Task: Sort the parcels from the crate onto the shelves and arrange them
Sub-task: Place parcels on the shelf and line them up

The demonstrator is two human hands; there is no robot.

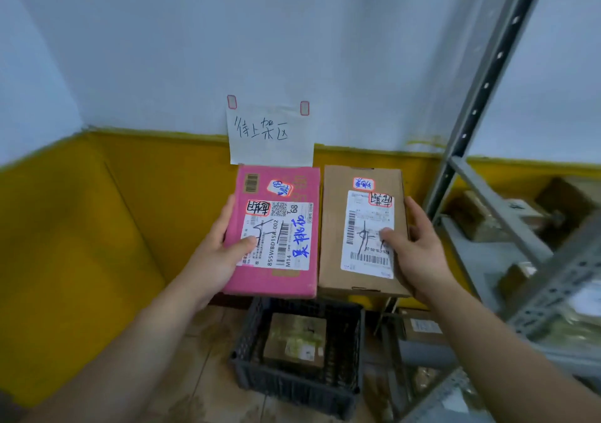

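Two parcels: left hand (222, 255) grips the pink parcel (276, 281), right hand (419, 253) grips the brown parcel (333, 227)

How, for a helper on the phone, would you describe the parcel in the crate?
Below the handwritten sign on the wall sits a dark crate. The parcel is the brown box inside it, with yellowish tape on top. Unlike the pink box in the left hand and the tan box in the right hand, nobody holds it.

At the lower centre of the frame, the brown tiled floor (208, 387) bears a black plastic lattice crate (292, 388). On the right, the grey perforated metal shelving (474, 253) carries blurred brown cardboard parcels (478, 214) on its boards.
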